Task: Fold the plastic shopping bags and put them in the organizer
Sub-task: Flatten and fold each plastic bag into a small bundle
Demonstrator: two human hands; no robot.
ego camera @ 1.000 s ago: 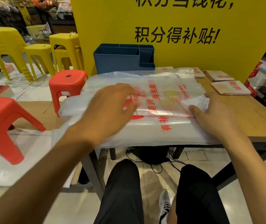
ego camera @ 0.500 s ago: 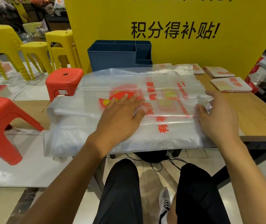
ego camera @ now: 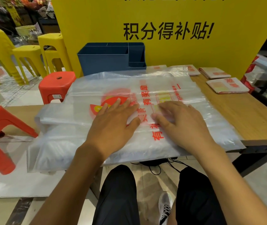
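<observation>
Now right hand (ego camera: pixel 184 125) has slid in beside left hand (ego camera: pixel 115 124); both flat, fingers spread, pressing the shopping bag (ego camera: pixel 145 95) on the tabletop (ego camera: pixel 249 117) before blue organizer (ego camera: pixel 106 60). Smoothing done; fold next.

Both forearms reach forward; the left hand (ego camera: pixel 113 122) and right hand (ego camera: pixel 183 125) lie palm-down, fingers straight and spread, thumbs nearly touching.
</observation>
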